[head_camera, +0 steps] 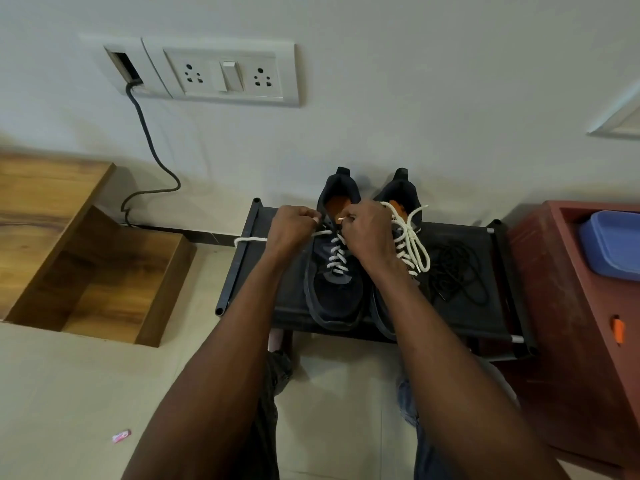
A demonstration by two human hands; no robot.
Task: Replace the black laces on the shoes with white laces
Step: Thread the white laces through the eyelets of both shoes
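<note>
Two dark shoes stand side by side on a black rack [485,317]. The left shoe [334,296] has a white lace [336,258] threaded up its eyelets. My left hand [294,228] grips one end of that lace, which trails off to the left. My right hand [369,230] pinches the other end by its tip near the shoe's top eyelets. The right shoe [401,195] carries a white lace [414,237] tied in a bow, partly hidden behind my right hand. The removed black laces [457,271] lie in a loose heap on the rack to the right.
A red-brown cabinet [568,306] with a blue tub [613,244] stands right of the rack. A wooden stepped unit [86,254] sits at the left. A socket panel [221,74] and hanging cable [152,150] are on the wall behind. A small pink wrapper [122,436] lies on the floor.
</note>
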